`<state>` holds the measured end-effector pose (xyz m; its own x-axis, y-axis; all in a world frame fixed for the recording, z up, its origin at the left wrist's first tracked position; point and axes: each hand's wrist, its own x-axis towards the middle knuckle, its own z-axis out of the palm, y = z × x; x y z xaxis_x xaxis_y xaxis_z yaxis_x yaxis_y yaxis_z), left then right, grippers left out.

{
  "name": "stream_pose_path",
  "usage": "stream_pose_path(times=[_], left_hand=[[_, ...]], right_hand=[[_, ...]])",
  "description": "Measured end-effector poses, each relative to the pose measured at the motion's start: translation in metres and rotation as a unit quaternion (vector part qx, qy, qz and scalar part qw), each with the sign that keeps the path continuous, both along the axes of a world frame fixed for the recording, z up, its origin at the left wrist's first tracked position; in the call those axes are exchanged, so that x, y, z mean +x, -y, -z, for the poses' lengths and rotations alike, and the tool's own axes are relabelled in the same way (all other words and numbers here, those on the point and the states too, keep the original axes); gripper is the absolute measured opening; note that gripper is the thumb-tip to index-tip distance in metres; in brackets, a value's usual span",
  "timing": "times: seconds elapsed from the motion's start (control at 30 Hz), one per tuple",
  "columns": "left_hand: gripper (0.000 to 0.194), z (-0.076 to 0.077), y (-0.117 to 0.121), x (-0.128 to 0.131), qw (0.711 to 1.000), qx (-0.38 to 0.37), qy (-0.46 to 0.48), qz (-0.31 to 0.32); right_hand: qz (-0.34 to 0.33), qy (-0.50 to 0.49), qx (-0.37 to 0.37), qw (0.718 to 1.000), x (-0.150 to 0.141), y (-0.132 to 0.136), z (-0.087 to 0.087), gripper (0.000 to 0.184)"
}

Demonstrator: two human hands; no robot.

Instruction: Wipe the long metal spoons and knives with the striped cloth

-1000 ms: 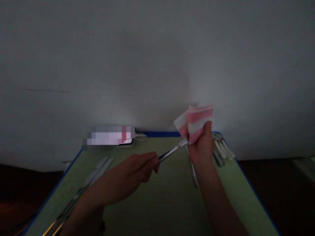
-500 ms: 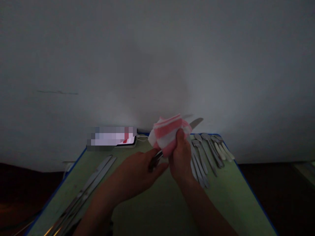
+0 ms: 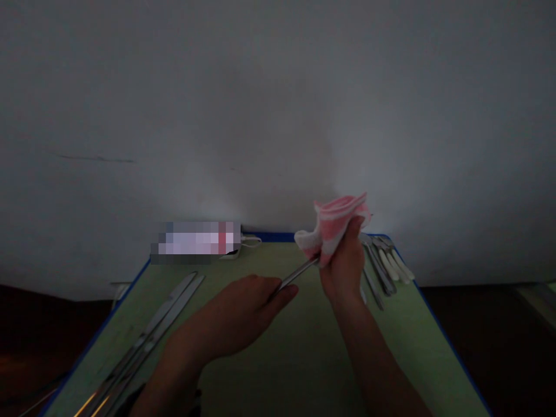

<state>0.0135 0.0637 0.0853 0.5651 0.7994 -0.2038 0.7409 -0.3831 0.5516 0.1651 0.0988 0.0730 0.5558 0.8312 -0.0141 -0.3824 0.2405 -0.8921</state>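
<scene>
My left hand [image 3: 256, 298] is closed around the handle end of a table knife [image 3: 298, 274], which slants up to the right above the table. A pink-and-white striped cloth [image 3: 336, 223] is bunched around the blade, hiding most of it. My right hand [image 3: 347, 263] grips the cloth, thumb on top, with the knife running into the folds. Two long knives [image 3: 167, 313] lie side by side on the left of the table. Beyond my right hand are several spoons and other cutlery [image 3: 377, 266], partly covered by that hand.
The green table [image 3: 278, 370] has a blue edge and stands against a grey wall [image 3: 278, 116]. At its back left is a lit, blurred-out screen device [image 3: 195, 243] with a white cable [image 3: 252, 238]. White-handled cutlery [image 3: 391, 265] lies near the right edge.
My right hand and the cloth have slid up and right along the knife, baring more of it near my left hand and covering the blade tip. My left hand has hardly moved.
</scene>
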Motion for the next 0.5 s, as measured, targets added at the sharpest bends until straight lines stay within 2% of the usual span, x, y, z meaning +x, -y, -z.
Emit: stream_pose_path(times=[0.13,0.3,0.5], left_hand=[[0.054,-0.003,0.001,-0.003,1.000,-0.008,-0.012,0.014],[0.050,-0.010,0.002,-0.014,1.000,-0.002,0.000,0.011],[0.045,-0.011,0.000,-0.016,0.999,0.038,0.015,-0.018]], right_hand=[[0.043,-0.063,0.037,0.996,0.013,-0.007,0.003,0.046],[0.031,-0.080,0.063,0.994,0.024,-0.010,0.001,0.043],[0.040,-0.067,0.048,0.996,0.008,-0.004,0.002,0.039]])
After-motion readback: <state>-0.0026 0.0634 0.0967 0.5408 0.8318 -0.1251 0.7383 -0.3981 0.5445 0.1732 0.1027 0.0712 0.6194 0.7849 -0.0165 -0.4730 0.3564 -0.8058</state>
